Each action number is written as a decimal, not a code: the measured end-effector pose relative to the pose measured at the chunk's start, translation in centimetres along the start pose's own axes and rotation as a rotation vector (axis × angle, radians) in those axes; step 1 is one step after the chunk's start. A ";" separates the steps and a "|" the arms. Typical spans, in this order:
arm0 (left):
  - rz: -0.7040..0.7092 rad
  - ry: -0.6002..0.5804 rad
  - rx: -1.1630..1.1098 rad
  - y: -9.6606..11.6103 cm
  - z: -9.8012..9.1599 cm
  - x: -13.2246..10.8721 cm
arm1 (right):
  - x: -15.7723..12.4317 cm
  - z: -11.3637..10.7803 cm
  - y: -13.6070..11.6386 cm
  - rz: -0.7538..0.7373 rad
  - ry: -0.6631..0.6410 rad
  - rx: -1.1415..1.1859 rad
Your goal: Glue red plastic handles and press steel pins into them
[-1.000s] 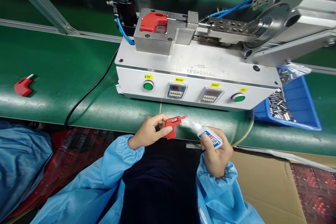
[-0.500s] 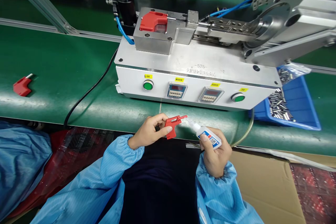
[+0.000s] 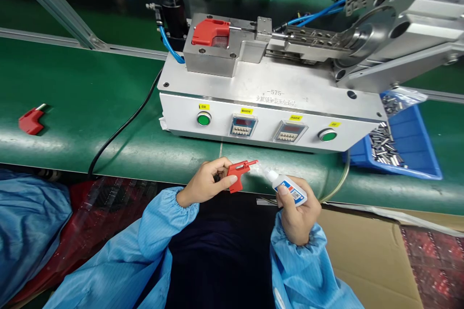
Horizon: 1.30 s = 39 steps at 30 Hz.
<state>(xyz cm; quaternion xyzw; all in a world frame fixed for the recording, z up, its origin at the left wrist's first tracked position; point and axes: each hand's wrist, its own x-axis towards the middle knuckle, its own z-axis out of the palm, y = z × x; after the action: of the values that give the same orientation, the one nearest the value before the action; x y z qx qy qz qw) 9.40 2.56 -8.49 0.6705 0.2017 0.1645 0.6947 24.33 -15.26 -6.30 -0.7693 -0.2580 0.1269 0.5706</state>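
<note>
My left hand (image 3: 210,179) is closed on a red plastic gun-shaped part (image 3: 237,176), whose thin stem points right. In my right hand (image 3: 299,212) is a small white glue bottle (image 3: 288,188) with a blue and red label, tilted so its clear nozzle faces the stem's tip. The nozzle is close to the tip; whether they touch I cannot tell. Beyond my hands stands a silver press machine (image 3: 270,106). A similar red part (image 3: 210,33) sits in its metal fixture block, with a metal rod at its right side.
Another red part (image 3: 31,121) with a metal pin lies at the left of the green bench (image 3: 72,91). A blue bin (image 3: 422,140) of small metal tubes stands at the right. A black cable (image 3: 123,128) runs beside the machine. A cardboard box (image 3: 366,251) is below the bench edge.
The view has shifted very slightly. My right hand and the glue bottle have drawn back a touch to the right; my left hand keeps its hold on the red part.
</note>
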 end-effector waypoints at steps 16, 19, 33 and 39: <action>-0.054 -0.005 -0.045 -0.4 0.3 -0.4 | 1.5 -0.6 0.3 -0.009 -0.112 0.262; -0.096 -0.013 -0.067 -1.1 0.5 -1.0 | 1.6 -0.6 0.6 -0.055 -0.170 0.147; -0.153 0.016 -0.107 -2.2 1.1 -1.0 | 9.5 -12.3 -1.1 -0.252 -0.069 -0.307; -0.130 0.030 -0.127 -2.6 1.4 -0.8 | 20.8 -17.8 -0.1 0.038 0.028 -0.751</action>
<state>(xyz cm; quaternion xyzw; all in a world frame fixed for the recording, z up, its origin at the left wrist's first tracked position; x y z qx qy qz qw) 9.34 0.81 -11.03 0.6080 0.2443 0.1416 0.7420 50.36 -18.47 1.51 -0.9312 -0.2646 0.0235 0.2496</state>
